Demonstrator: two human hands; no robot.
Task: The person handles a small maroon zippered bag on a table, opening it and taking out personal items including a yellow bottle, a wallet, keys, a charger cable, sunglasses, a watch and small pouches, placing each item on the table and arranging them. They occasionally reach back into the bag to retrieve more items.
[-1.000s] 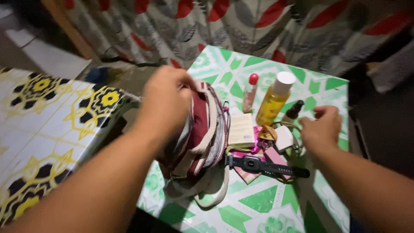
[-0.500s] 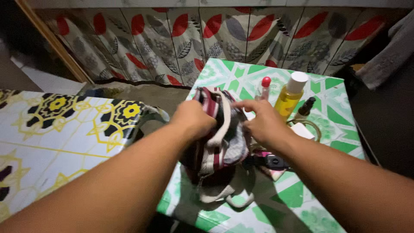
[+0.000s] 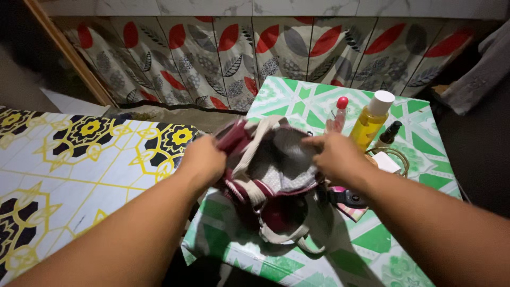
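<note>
Left hand [image 3: 203, 159] & right hand [image 3: 336, 157] both clenched on rim of maroon bag [image 3: 271, 175], mouth pulled wide, sitting on green table [image 3: 372, 244]. Risk: bag swung right could topple yellow bottle [image 3: 372, 119] beside bag.

Two bare forearms come in from the bottom edge, one at each side. No sleeve shows on either arm as far as the picture reaches. The left hand [image 3: 202, 159] wears no glove, ring or band that can be seen; its wrist is bare. The right hand [image 3: 340, 158] is likewise ungloved, with no watch or bracelet on the wrist. The dim light leaves finer marks, such as nails or scars, too dark to tell. Nothing else of the person's body is in view.
</note>
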